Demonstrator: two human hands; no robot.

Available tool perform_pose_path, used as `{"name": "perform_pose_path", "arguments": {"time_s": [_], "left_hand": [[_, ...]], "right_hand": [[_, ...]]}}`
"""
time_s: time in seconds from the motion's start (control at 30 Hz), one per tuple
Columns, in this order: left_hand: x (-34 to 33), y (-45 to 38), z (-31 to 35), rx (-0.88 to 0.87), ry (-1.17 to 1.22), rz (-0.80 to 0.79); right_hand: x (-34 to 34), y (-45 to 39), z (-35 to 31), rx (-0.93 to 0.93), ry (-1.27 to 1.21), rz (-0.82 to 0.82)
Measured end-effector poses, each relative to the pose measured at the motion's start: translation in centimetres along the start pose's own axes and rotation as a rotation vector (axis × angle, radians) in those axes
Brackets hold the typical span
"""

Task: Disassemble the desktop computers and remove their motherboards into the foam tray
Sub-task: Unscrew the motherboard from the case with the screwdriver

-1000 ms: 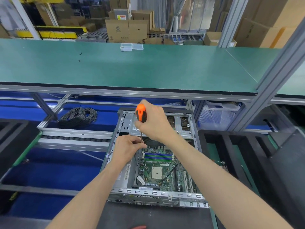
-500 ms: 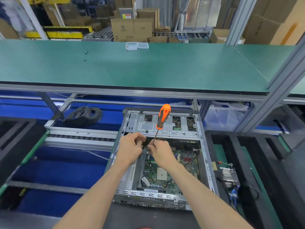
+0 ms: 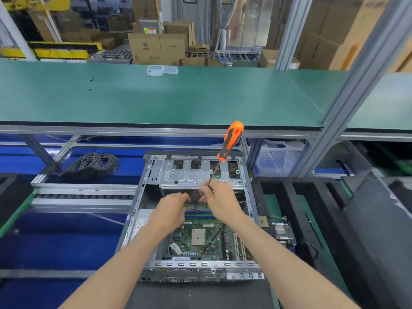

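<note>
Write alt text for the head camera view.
Both bare hands, left hand and right hand, reach into an open grey metal desktop case above its green motherboard. The right hand holds an orange-handled screwdriver by its shaft, handle up.

Desktop computer case (image 3: 153,175): silver steel chassis, side cover off, lying flat and open upward on lower bench level, front panel toward viewer. Perforated drive cage spans far end. Motherboard (image 3: 200,239): green, seated flat inside case floor, square pale CPU socket near centre, blue and black memory slots across far part, far edge partly covered by hands. Foam tray (image 3: 287,192): black, long parallel slots, just right of case; loose metal heatsink part resting on its near-left area.
</note>
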State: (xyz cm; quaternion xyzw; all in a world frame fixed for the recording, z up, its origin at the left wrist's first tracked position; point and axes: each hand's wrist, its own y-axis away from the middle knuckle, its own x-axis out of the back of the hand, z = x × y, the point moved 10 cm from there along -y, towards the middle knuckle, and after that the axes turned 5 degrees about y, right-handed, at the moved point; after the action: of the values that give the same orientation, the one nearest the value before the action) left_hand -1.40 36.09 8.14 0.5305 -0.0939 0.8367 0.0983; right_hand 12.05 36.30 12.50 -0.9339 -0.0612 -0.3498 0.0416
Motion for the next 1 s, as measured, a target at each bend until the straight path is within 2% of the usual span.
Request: {"name": "perform_pose_path", "arguments": {"time_s": [0.13,0.2,0.3,0.4,0.47,0.53,0.6,0.67,0.7,0.77,0.83,0.93,1.0], "left_hand": [[-1.8,-1.1,0.8,0.101,-0.037,-0.107],[-2.9,-1.3,1.3,0.13,0.059,-0.142],[-3.7,-1.2,1.9,0.14,0.275,-0.101],[-4.3,-1.0,1.7,0.162,0.33,-0.06],[-5.2,-0.8,0.6,0.24,0.386,-0.064],[-5.9,-0.1,-1.0,0.394,0.649,-0.031],[-6.8,0.4,-1.5,0.538,1.111,-0.015],[-6.9,0.4,-0.4,0.595,1.466,-0.032],[-6.6,0.2,0.1,0.601,1.527,-0.03],[-5.8,-0.1,0.8,0.574,1.457,-0.018],[-5.0,-0.6,2.0,0.481,1.265,-0.02],[-3.2,-1.6,5.0,0.205,0.96,-0.028],[-3.3,-1.9,6.0,0.09,0.836,-0.027]], "right_hand": [[1.9,0.3,0.5,-0.005,0.012,0.034],[2.3,0.5,0.7,-0.003,0.011,0.046],[2.8,0.8,0.5,0.015,0.006,0.07],[3.2,1.1,0.3,0.022,0.0,0.081],[3.8,1.2,0.2,0.026,0.005,0.1],[4.3,1.2,0.2,0.032,0.033,0.11],[4.7,1.2,0.3,0.041,0.086,0.103],[4.8,1.2,0.5,0.043,0.143,0.088],[4.8,1.2,0.7,0.039,0.161,0.085],[4.7,1.2,0.9,0.027,0.183,0.083],[4.4,1.2,0.9,0.022,0.2,0.072],[4.2,1.2,1.0,0.002,0.214,0.067],[4.2,1.3,1.1,-0.004,0.187,0.057]]}}
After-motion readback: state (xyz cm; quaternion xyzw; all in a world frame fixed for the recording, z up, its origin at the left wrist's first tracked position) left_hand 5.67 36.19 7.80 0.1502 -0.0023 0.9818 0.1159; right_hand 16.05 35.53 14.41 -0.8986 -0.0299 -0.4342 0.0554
